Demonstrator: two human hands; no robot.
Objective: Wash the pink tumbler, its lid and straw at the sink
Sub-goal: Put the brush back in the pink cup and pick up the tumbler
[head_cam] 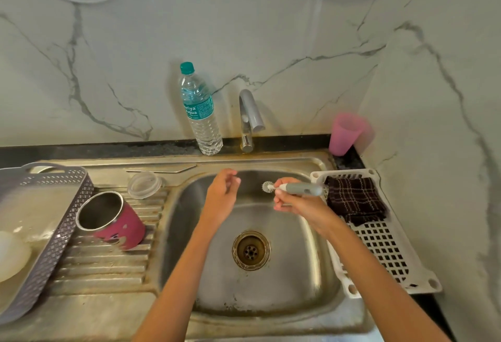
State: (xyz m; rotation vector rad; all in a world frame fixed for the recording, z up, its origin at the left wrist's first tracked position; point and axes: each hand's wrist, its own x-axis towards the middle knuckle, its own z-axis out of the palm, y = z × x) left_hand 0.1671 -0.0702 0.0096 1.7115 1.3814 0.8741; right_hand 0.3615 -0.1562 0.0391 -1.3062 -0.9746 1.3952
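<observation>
Your stainless steel sink basin (271, 287) lies below you. At its 9 o'clock the pink metal tumbler (116, 222) rests on the ribbed drainboard. Over the basin your left hand (221, 195) hangs loosely curled, holding nothing. Your right hand (295, 206) grips a grey-handled bristle brush (298, 189). The clear round lid (145, 185) and the thin metal straw (160, 170) lie at 10 o'clock.

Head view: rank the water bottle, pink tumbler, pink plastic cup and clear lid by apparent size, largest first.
Largest: water bottle and pink tumbler, too close to rank; the bottle looks longer, the tumbler wider, and it is nearer the camera.
Next: pink plastic cup.
Smallest: clear lid.
</observation>
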